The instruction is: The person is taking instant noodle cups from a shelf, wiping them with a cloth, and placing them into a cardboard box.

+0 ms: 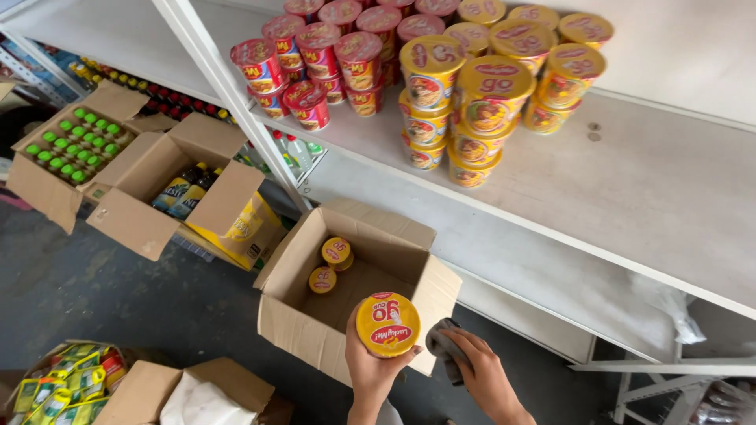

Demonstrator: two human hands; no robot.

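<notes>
White shelving behind, left hand gripping yellow cup lid toward camera, right hand clutching grey cloth

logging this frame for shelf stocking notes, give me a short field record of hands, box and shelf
left hand: holds yellow-lidded noodle cup over the box
right hand: grips dark grey cloth
open cardboard box: on the floor, two yellow cups inside
white shelf: stacked yellow cups, red cups beside them
left side: carton of green-capped bottles
</notes>
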